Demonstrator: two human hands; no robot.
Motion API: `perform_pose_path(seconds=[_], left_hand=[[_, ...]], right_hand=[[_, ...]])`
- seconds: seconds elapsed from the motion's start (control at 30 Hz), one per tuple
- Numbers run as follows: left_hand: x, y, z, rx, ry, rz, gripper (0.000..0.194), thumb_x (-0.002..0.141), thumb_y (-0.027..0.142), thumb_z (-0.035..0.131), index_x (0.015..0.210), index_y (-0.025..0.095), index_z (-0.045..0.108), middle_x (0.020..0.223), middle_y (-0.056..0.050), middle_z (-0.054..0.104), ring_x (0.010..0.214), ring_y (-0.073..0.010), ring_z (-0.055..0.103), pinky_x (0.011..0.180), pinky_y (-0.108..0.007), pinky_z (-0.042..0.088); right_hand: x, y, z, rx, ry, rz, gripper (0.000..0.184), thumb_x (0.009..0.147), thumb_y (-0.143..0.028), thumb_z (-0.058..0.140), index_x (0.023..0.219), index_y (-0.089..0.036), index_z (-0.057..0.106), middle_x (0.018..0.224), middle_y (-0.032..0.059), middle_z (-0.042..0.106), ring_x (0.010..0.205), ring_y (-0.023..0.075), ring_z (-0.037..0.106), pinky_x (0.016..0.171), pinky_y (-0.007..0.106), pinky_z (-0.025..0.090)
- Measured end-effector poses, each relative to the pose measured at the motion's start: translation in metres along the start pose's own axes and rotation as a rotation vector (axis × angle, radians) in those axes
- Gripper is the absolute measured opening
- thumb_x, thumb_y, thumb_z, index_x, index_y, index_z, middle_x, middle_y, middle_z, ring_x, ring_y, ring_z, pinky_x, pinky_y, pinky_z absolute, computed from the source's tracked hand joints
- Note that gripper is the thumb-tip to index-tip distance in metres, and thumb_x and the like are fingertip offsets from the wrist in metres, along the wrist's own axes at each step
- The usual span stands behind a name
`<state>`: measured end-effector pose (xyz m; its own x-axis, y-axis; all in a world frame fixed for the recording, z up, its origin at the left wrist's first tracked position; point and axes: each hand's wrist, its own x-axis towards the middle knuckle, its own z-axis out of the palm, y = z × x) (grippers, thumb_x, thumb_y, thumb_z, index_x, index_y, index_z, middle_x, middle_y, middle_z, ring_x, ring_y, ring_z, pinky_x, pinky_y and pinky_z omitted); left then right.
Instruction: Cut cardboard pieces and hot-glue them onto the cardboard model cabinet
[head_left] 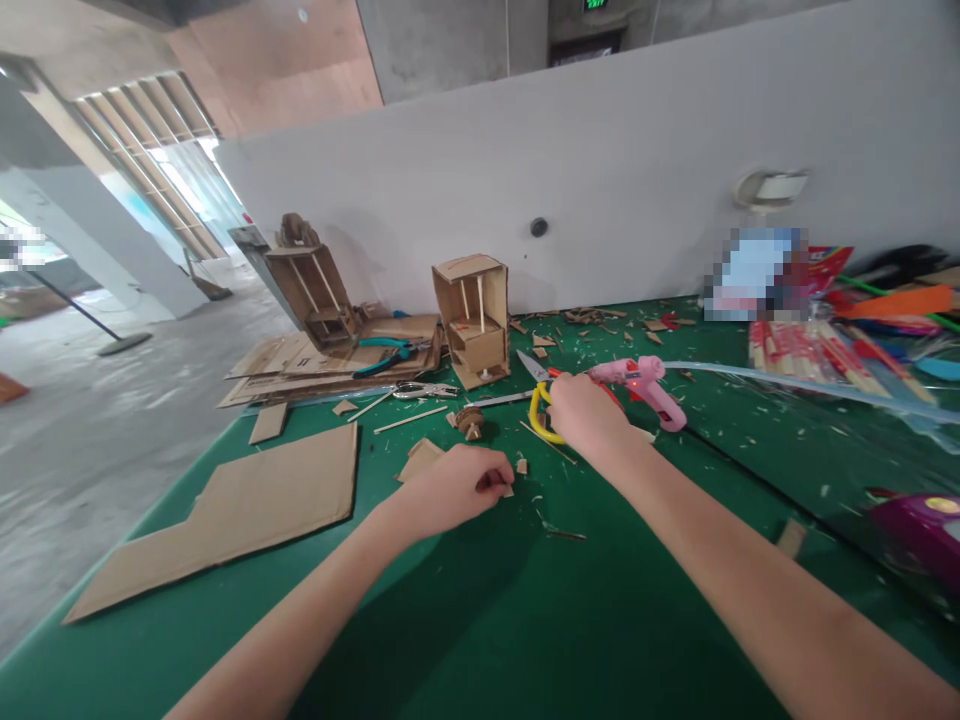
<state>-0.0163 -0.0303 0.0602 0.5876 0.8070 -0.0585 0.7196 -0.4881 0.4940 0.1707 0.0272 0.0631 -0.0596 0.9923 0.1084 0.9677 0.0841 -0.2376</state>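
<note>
My right hand (583,412) is closed over the yellow-handled scissors (537,398), whose blades point back toward a small cardboard model box (474,320). A pink glue gun (649,386) lies just right of that hand on the green table (480,600). My left hand (459,486) rests on the table with fingers pinched on a small cardboard piece (507,489). A small round cardboard-and-stick part (471,422) stands just beyond it.
A large flat cardboard sheet (240,510) lies at the left edge. Stacked cardboard with pliers (386,352), a second pair of scissors (420,390) and a taller cardboard frame (315,290) sit at the back left. Bundled sticks (817,350) and colourful supplies crowd the right. A grey partition runs behind.
</note>
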Motion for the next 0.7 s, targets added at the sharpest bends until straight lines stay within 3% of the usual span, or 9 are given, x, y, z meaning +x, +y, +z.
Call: perform_pose_path(seconds=[0.17,0.3,0.43,0.5,0.57,0.63,0.7], left_hand=[[0.002,-0.01,0.002,0.235,0.266,-0.01,0.025,0.088,0.021,0.044,0.101,0.023,0.065,0.098,-0.006,0.063,0.088,-0.0219,0.063,0.076,-0.033,0.051],[0.004,-0.029,-0.001,0.329,0.501,-0.054,0.038,0.083,0.013,0.044,0.117,0.021,0.058,0.112,-0.011,0.057,0.107,-0.0265,0.056,0.093,-0.041,0.048],[0.007,-0.048,-0.002,0.329,0.419,-0.009,0.057,0.077,0.008,0.049,0.132,0.025,0.05,0.139,-0.012,0.041,0.131,-0.0322,0.038,0.107,-0.05,0.036],[0.008,-0.052,-0.002,0.273,0.367,-0.001,0.053,0.08,0.008,0.045,0.13,0.024,0.051,0.139,-0.012,0.042,0.129,-0.0296,0.042,0.107,-0.048,0.037],[0.009,-0.052,-0.003,0.216,0.362,0.015,0.047,0.083,0.008,0.043,0.126,0.023,0.054,0.132,-0.011,0.049,0.122,-0.0251,0.05,0.105,-0.043,0.04],[0.009,-0.049,-0.004,0.153,0.384,0.032,0.041,0.085,0.01,0.044,0.121,0.024,0.057,0.126,-0.009,0.054,0.115,-0.0224,0.055,0.102,-0.04,0.044],[0.008,-0.046,-0.005,0.061,0.415,0.041,0.034,0.086,0.015,0.048,0.117,0.025,0.058,0.122,-0.008,0.056,0.11,-0.0219,0.057,0.096,-0.039,0.048]], right_hand=[[0.015,-0.011,0.007,-0.122,0.064,-0.006,0.028,0.082,-0.001,0.047,0.105,0.002,0.062,0.102,0.0302,0.062,0.095,0.0349,0.063,0.069,0.036,0.048],[0.017,-0.01,0.005,-0.15,0.126,-0.078,0.033,0.088,-0.002,0.034,0.111,0.005,0.057,0.105,0.0315,0.06,0.101,0.0357,0.059,0.073,0.039,0.047],[-0.01,-0.007,-0.001,-0.124,0.09,-0.325,0.029,0.093,-0.017,0.036,0.104,-0.007,0.062,0.098,0.0188,0.065,0.095,0.0292,0.059,0.079,0.039,0.046],[-0.03,-0.003,-0.003,-0.107,0.033,-0.474,0.024,0.092,-0.024,0.044,0.102,-0.015,0.064,0.099,0.0118,0.066,0.095,0.0253,0.06,0.08,0.036,0.047],[-0.049,0.005,-0.006,-0.136,-0.009,-0.56,0.023,0.09,-0.022,0.048,0.104,-0.015,0.065,0.1,0.0124,0.067,0.094,0.0276,0.061,0.078,0.04,0.047],[-0.062,0.017,-0.011,-0.213,-0.06,-0.446,0.022,0.089,-0.019,0.047,0.094,-0.013,0.067,0.09,0.0148,0.068,0.085,0.0297,0.064,0.069,0.042,0.048],[-0.067,0.035,-0.019,-0.285,-0.161,-0.178,0.024,0.089,-0.025,0.047,0.083,-0.014,0.067,0.079,0.0153,0.067,0.07,0.0301,0.065,0.055,0.04,0.046]])
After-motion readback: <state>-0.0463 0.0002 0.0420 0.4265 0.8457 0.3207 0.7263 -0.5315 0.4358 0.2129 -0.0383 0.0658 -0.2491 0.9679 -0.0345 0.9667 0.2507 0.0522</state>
